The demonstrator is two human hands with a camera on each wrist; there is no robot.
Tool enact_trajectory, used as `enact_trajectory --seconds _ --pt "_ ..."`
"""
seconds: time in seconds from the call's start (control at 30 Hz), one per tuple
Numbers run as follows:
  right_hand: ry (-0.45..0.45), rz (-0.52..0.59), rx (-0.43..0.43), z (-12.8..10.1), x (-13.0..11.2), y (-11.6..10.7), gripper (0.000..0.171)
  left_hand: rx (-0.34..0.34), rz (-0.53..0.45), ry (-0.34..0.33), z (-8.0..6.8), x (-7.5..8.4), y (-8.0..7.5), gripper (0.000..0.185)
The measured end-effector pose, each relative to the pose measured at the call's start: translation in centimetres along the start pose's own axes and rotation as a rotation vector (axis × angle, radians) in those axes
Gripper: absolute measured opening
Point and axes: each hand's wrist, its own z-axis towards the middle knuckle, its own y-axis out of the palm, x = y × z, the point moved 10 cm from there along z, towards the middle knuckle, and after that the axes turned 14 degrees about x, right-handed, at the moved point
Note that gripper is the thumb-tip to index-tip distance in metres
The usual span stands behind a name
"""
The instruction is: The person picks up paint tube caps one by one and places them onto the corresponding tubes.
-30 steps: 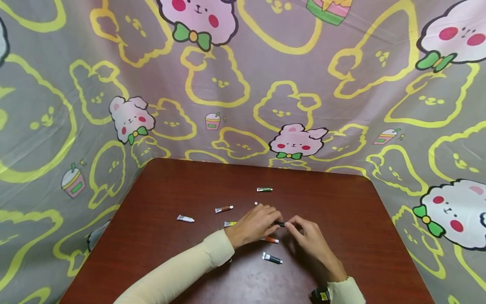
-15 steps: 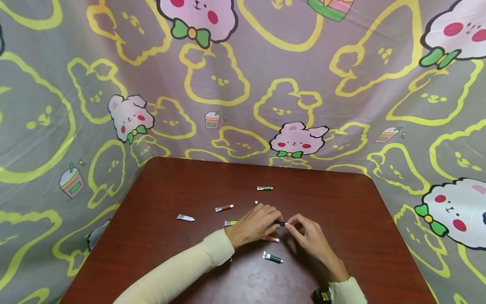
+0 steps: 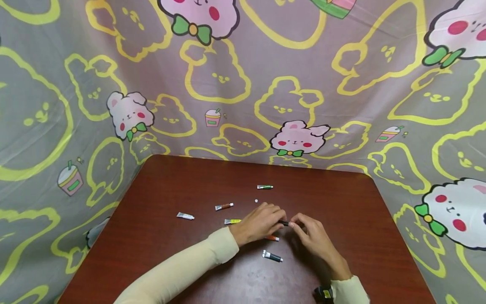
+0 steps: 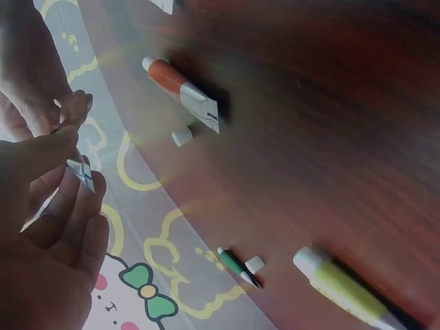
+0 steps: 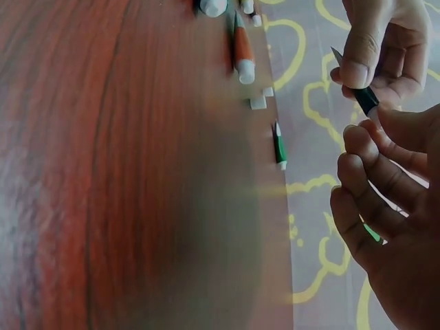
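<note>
1. Behind the dark red-brown table (image 3: 159,236) a grey cloth (image 3: 341,105) printed with yellow outlines and pink bunnies is hung on all sides.
2. Farthest to the left on the table a white tube (image 3: 185,216) is seen, then a brown-tipped tube (image 3: 224,206), and a yellow-green tube (image 3: 232,221) just beside the left wrist.
3. Further back a green tube (image 3: 264,186) is placed, and a small white cap (image 3: 256,200) lies loose, apart from it.
4. The left hand (image 3: 260,221) is closed around a small black tube (image 3: 282,223), which is held just above the table between the two hands — its crimped flat end is seen between the fingers in the left wrist view.
5. The cap end of this tube is pinched by the fingertips of the right hand (image 3: 311,236); whether the cap is being turned on or off cannot be told.
6. Under the hands an orange tube (image 3: 271,238) is partly hidden, and a black-and-white tube (image 3: 272,256) lies nearer to the person.
7. As a judgement — the work on the caps seems only partly done, since one cap is loose and several tubes lie untouched.
</note>
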Motion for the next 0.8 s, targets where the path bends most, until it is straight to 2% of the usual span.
enact_trajectory --seconds 0.17,0.37,0.47,0.67,0.8 --pt "0.012 -0.032 0.020 -0.1 0.3 -0.6 0.018 -0.021 0.017 -0.008 0.1 0.5 0.8 0.014" --pt "0.163 -0.105 0.096 0.3 1.9 -2.2 0.018 -0.049 -0.019 0.023 0.4 2.4 2.2 0.015" --pt "0.207 -0.115 0.113 0.6 2.4 -2.9 0.016 -0.074 -0.013 0.039 0.6 3.3 3.2 0.015" --pt "0.194 -0.141 0.120 1.1 3.1 -3.6 0.012 -0.092 0.069 0.086 1.3 4.3 4.6 0.016" --pt "0.165 -0.146 0.105 1.9 3.5 -3.6 0.008 -0.105 0.105 0.091 1.7 4.4 5.4 0.017"
